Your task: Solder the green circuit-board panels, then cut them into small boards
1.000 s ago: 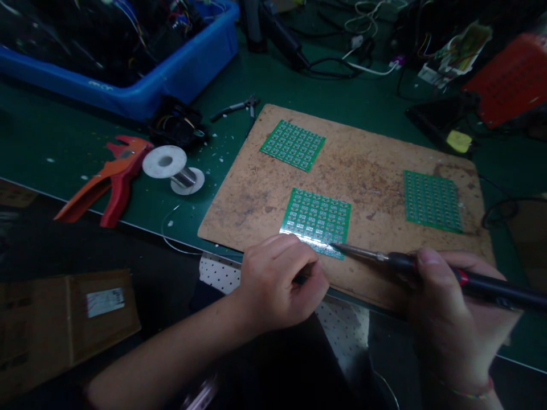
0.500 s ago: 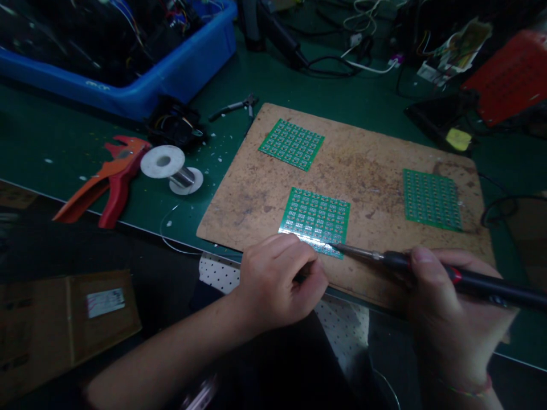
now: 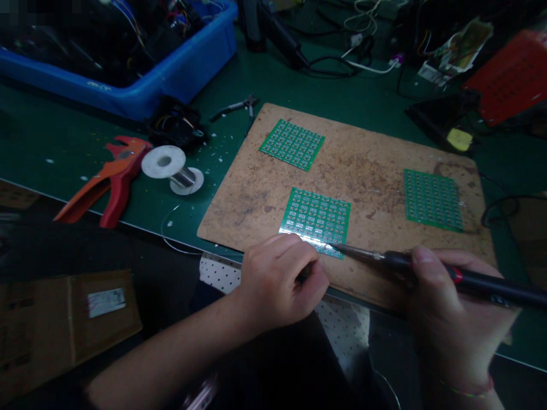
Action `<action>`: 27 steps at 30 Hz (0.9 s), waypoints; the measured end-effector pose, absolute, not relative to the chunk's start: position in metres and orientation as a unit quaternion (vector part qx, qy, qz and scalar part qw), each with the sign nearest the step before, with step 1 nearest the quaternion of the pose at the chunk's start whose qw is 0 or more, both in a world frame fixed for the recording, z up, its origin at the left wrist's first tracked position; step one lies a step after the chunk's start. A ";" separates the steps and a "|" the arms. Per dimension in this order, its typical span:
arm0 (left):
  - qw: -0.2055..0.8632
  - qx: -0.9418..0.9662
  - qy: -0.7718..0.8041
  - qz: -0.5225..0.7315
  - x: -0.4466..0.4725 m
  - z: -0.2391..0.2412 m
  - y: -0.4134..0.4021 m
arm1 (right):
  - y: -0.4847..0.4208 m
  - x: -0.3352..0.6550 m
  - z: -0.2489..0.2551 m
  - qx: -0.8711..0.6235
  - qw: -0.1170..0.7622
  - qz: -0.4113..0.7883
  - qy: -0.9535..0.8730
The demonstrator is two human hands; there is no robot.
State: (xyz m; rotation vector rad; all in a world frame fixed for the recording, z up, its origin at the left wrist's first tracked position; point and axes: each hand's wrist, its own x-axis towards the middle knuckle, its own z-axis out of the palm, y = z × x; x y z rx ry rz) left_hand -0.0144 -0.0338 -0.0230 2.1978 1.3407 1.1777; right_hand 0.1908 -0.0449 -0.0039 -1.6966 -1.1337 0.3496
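My right hand (image 3: 448,307) grips a soldering iron (image 3: 470,280) with a black and red handle; its metal tip rests at the near right corner of a green circuit board panel (image 3: 318,216). That panel lies on a brown work board (image 3: 367,171). My left hand (image 3: 280,282) is curled at the panel's near edge with its fingertips pinched together; what it pinches is hidden, though a thin wire runs from the table edge toward it. Two more green panels lie on the brown board, one at the far middle (image 3: 292,144) and one at the right (image 3: 432,199).
A solder spool (image 3: 171,168) and red-orange pliers (image 3: 106,182) lie left of the board. Small cutters (image 3: 235,106) and a black part (image 3: 177,122) sit behind, near a blue bin (image 3: 179,68) of wires. Cables, a black stand with yellow sponge (image 3: 457,139) and a red box (image 3: 513,74) crowd the far right.
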 end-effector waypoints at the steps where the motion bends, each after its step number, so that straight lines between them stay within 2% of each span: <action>1: 0.154 0.767 0.469 0.409 -0.014 -0.023 -0.034 | -0.045 0.191 -0.004 -0.705 0.509 0.145 -0.472; 9: 0.159 0.765 0.478 0.401 -0.013 -0.023 -0.033 | -0.046 0.190 -0.001 -0.704 0.510 0.150 -0.471; 15: 0.171 0.751 0.471 0.430 -0.014 -0.021 -0.033 | -0.047 0.191 -0.003 -0.706 0.543 0.166 -0.424; 27: 0.177 0.762 0.483 0.394 -0.013 -0.022 -0.032 | -0.047 0.189 -0.002 -0.707 0.527 0.155 -0.445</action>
